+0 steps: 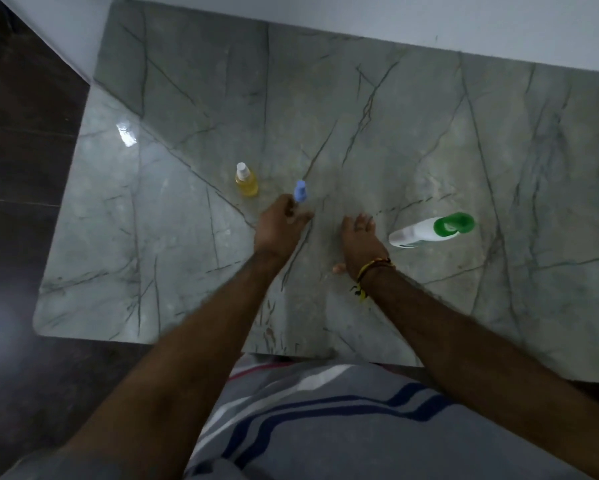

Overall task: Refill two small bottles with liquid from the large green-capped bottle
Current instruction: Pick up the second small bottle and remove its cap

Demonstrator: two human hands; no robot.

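A small bottle of yellow liquid with a white cap stands on the marble table. Just right of it is a second small bottle with a blue cap. My left hand curls round that bottle's body and hides it, so only the cap shows. My right hand hovers flat over the table with relaxed fingers and holds nothing. The large white bottle with a green cap stands a short way to the right of my right hand, apart from it.
The table's back edge meets a white wall. Dark floor lies to the left of the table. My striped clothing fills the bottom of the view at the table's front edge.
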